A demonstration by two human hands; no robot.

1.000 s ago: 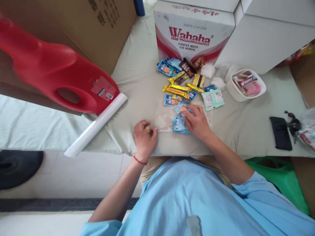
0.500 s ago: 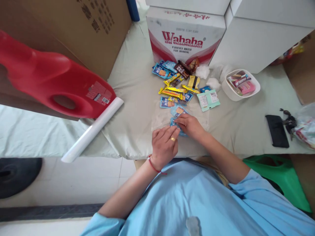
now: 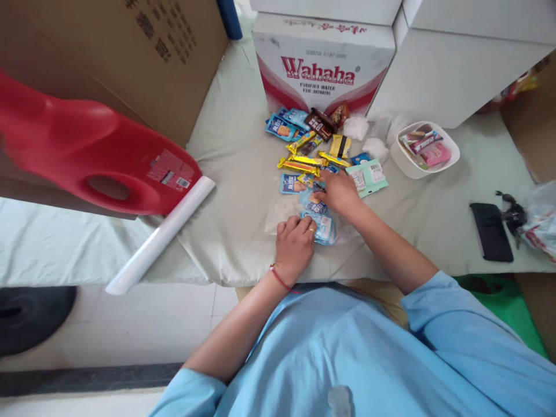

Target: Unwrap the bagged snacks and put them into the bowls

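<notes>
My left hand (image 3: 296,243) rests on the cloth near the table's front edge, its fingers curled against the left end of some blue snack packets (image 3: 324,227). These packets lie bunched together on a clear plastic bag (image 3: 278,215). My right hand (image 3: 341,194) reaches into the snacks just beyond, thumb and fingers bent around a small wrapper that they mostly cover. Left of its fingertips lies a blue biscuit packet (image 3: 292,183). Yellow snack bars (image 3: 299,167) lie just past it, and a mint-green packet (image 3: 372,177) is partly behind the right hand.
A brown cocoa packet (image 3: 319,124) and more snacks lie before the Wahaba-style "Wahaha" carton (image 3: 321,63). A white tub (image 3: 412,159) holds snacks. At right is a black phone (image 3: 490,231); at left, a red jug (image 3: 99,150) and a white roll (image 3: 160,237).
My right hand has moved away from the left hand, forward and slightly right into the snacks. My left hand has shifted slightly right and down, uncovering the bunched blue packets.
</notes>
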